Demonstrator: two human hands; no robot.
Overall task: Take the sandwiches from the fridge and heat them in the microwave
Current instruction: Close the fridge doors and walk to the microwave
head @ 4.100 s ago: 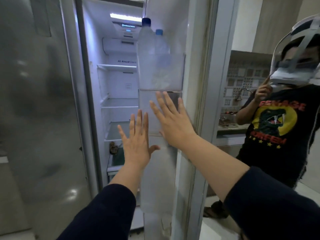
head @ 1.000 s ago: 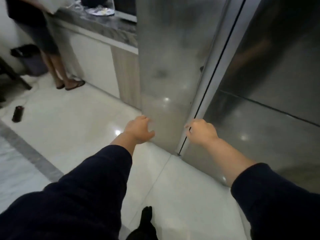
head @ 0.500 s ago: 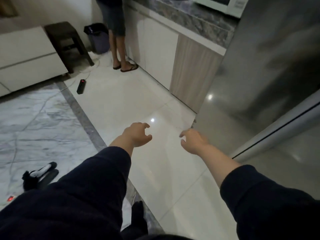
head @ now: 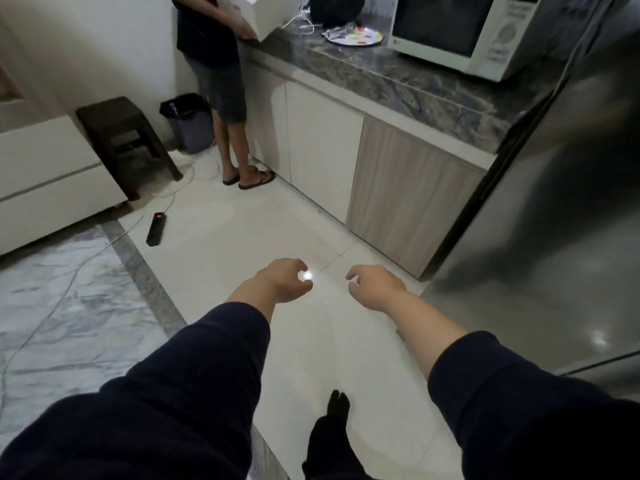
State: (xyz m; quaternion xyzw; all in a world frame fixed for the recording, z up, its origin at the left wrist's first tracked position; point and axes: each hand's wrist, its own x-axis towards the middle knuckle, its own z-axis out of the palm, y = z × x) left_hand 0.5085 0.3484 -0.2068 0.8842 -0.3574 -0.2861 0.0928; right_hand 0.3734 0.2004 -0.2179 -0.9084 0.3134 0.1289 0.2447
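The steel fridge (head: 554, 209) fills the right side with its doors closed. A white microwave (head: 464, 29) stands on the dark stone counter (head: 408, 84) at the top right, its door closed. Left of it lies a plate (head: 356, 38) with colourful dots; what is on it is unclear. No sandwiches can be made out. My left hand (head: 285, 280) and my right hand (head: 375, 285) hover side by side over the white floor, both empty with fingers loosely curled, well short of the counter.
A person (head: 214, 64) in sandals stands at the counter's far end holding a white box. On the floor lie a black power strip (head: 156, 228) with its cable. A dark stool (head: 126, 140) and a bin (head: 190, 121) stand at the wall. My foot (head: 332, 434) is below.
The fridge doors were shut. My view has swung left from the fridge to the counter, bringing the microwave and plate into sight. Both hands left the doors and hang over the floor.
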